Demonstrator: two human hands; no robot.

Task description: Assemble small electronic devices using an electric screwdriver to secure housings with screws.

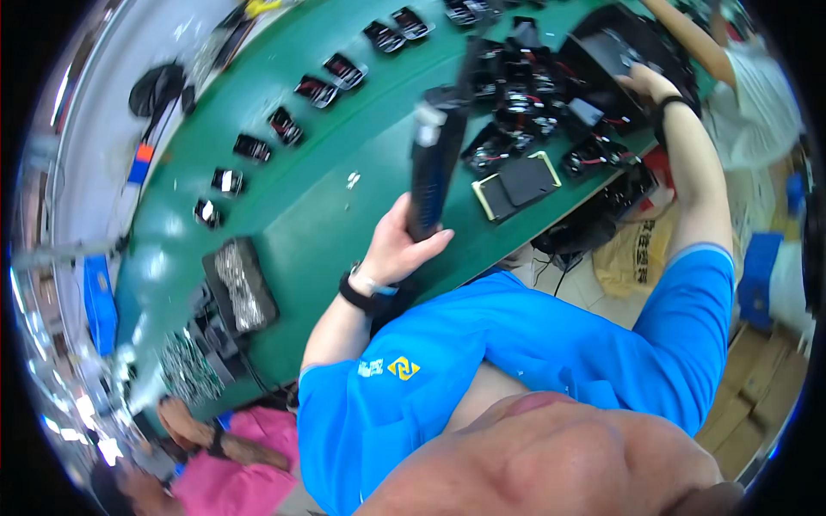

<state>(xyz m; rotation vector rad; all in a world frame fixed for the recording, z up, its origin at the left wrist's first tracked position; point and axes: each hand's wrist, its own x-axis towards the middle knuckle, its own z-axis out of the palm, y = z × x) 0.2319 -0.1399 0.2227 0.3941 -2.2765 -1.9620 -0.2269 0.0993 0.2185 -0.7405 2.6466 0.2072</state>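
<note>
My left hand (398, 248) is closed around the lower end of a long black plastic tray (437, 163), held upright above the green table (344, 172). The tray shows nearly edge-on and its top blurs. At the upper right my right hand (651, 84) reaches over a black bin (598, 43), its thumb and fingers apart. Small shiny pieces lie in the bin near the fingertips, too blurred to name. Between the hands is a heap of small black devices with red wires (520, 107). A flat dark panel with pale yellow edges (516, 186) lies in front of the heap.
Several small black devices (318, 89) form a curved row along the table's far side. At the left sit a dark tray of silvery parts (245, 284) and a pile of small green boards (191, 365). Co-workers sit at left (237, 464) and stand at right (757, 103).
</note>
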